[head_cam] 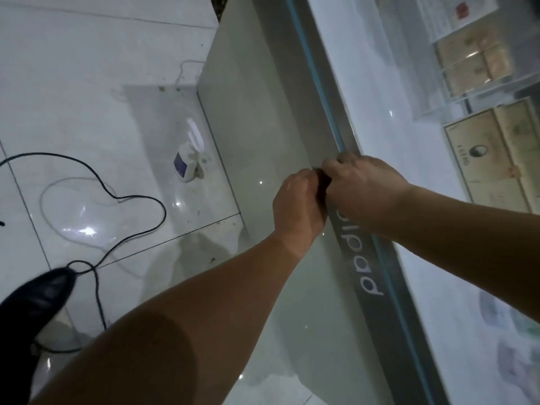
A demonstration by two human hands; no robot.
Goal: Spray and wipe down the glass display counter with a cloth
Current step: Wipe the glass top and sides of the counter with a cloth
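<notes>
Wiping stage, by my guess | left hand (298, 200) and right hand (362, 185) both curl on a dark wad (323, 182) (likely the cloth) at the glass display counter (263, 118) top rail (330, 92) | spray bottle (187, 162) stands on the floor (73, 83) beside the counter's base | next: spread the wad flat, draw it along the rail.

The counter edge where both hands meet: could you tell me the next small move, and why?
Probably slide what seems a dark cloth along the grey edge strip: left hand and right hand both grip it there, and the spray bottle sits on the floor.
</notes>
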